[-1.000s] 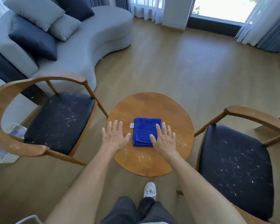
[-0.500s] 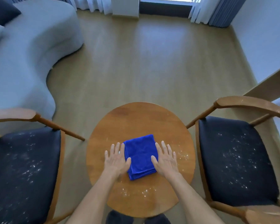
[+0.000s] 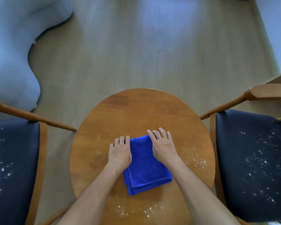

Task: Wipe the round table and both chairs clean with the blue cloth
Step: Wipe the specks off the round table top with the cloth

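both hands, left hand (image 3: 119,154) and right hand (image 3: 164,147), rest flat with fingers straight on the folded blue cloth (image 3: 146,168) lying mid-way on the crumb-speckled round wooden tabletop (image 3: 136,111), so wiping looks not yet started; next, grip it and sweep

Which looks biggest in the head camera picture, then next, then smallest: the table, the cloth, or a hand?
1. table, biggest by far.
2. cloth, folded on the table.
3. left hand and right hand, which look alike, so no ranking between them.
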A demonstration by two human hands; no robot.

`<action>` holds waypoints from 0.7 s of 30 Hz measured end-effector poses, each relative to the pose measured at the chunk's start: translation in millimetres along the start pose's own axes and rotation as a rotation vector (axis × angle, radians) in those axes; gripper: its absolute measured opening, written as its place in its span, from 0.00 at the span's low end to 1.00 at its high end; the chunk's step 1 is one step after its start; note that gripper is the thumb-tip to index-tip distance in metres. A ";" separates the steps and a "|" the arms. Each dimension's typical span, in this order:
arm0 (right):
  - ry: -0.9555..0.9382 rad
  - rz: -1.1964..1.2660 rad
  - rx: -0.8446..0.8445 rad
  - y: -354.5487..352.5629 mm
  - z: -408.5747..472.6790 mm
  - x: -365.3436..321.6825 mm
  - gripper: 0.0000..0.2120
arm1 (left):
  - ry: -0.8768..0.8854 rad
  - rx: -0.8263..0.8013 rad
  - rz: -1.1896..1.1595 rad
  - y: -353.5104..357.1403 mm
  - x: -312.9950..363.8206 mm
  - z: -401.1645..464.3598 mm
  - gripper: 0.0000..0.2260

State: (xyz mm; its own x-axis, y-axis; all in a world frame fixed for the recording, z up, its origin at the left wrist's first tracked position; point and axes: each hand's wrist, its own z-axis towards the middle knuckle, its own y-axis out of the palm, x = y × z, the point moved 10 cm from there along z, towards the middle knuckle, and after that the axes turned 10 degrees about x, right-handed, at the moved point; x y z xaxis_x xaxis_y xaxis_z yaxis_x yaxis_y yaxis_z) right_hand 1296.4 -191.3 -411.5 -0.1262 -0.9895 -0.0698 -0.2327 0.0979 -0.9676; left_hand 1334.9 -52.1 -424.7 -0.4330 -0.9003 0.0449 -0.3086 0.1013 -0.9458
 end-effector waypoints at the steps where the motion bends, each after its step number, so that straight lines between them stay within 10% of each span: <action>1: -0.002 -0.002 0.025 -1.7 2.7 0.6 0.29 | -0.003 0.018 0.002 -1.5 0.4 2.4 0.22; 6: -0.045 -0.047 0.174 -19.9 12.4 0.7 0.11 | 0.011 0.061 -0.047 -11.5 3.2 9.3 0.09; 15: 0.165 0.403 0.220 -60.8 18.6 38.4 0.10 | 0.104 0.416 -0.173 -96.2 18.7 26.5 0.13; 21: -0.148 0.280 0.390 -71.8 -54.3 5.4 0.14 | 0.358 0.484 -0.086 -77.9 27.2 -40.6 0.16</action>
State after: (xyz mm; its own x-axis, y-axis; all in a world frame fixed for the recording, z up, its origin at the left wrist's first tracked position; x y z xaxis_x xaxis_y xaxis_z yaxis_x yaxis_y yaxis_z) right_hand 1260.1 -197.9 -329.2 0.0122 -0.9381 -0.3461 0.1723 0.3429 -0.9234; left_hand 1312.7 -67.3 -336.8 -0.7076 -0.6898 0.1532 0.0292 -0.2452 -0.9690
